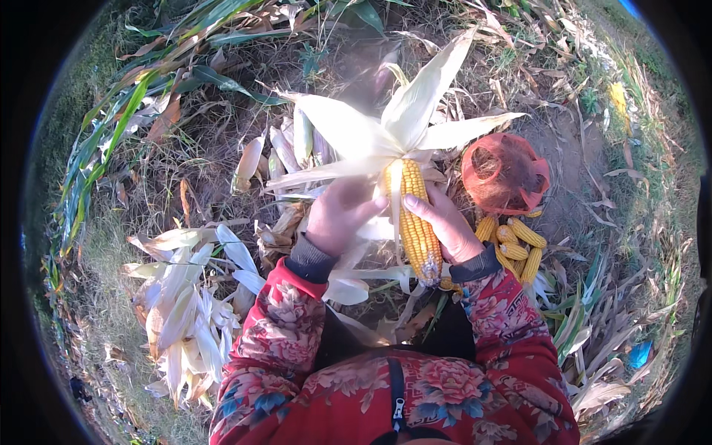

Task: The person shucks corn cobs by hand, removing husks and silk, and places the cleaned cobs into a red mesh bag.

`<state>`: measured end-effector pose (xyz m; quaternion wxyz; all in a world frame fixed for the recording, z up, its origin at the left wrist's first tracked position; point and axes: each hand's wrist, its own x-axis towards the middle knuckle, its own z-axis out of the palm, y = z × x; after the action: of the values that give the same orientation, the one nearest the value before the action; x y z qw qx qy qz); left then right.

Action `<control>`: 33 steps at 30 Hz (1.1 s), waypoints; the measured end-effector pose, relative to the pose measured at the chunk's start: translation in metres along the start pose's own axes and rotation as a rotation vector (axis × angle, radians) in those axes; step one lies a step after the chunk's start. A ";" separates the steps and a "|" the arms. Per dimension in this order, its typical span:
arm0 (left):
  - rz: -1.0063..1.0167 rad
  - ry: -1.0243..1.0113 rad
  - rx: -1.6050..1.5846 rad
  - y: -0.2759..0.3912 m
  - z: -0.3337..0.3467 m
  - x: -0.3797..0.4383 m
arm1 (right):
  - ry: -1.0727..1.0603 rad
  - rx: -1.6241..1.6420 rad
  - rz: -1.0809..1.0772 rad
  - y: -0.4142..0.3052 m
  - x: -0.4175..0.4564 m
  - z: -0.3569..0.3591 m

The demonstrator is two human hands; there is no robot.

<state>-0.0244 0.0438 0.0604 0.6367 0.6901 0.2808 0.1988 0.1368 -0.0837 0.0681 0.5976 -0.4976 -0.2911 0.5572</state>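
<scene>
A yellow ear of corn (417,222) hangs in front of me, its tip towards my body. Its pale husk (356,130) is peeled back and fanned out at the far end. My right hand (448,222) grips the ear from the right, thumb on the kernels. My left hand (345,214) is at the left of the ear's base, its thumb beside a narrow strip of husk; its fingers are partly hidden behind the husk, so its hold is unclear.
Unpeeled ears (283,147) lie beyond my left hand. A heap of loose husks (189,311) is at the left. Several bare yellow ears (514,245) lie at the right, beside a red mesh bag (505,173). Green corn leaves (125,117) and dry stalks surround the spot.
</scene>
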 end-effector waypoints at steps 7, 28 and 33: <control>0.275 0.038 -0.275 -0.064 -0.018 0.021 | -0.054 -0.722 -0.231 0.042 -0.010 0.033; 0.066 0.268 -1.038 -0.071 -0.043 0.032 | -0.232 -0.190 0.279 0.045 -0.014 0.040; 0.242 0.344 -1.286 -0.038 -0.035 0.025 | -0.089 -0.143 0.207 0.056 -0.017 0.067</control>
<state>-0.0327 0.0879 0.0249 0.8401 0.1589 0.1245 0.5034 0.0514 -0.0881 0.0426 0.4862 -0.5411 -0.3035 0.6154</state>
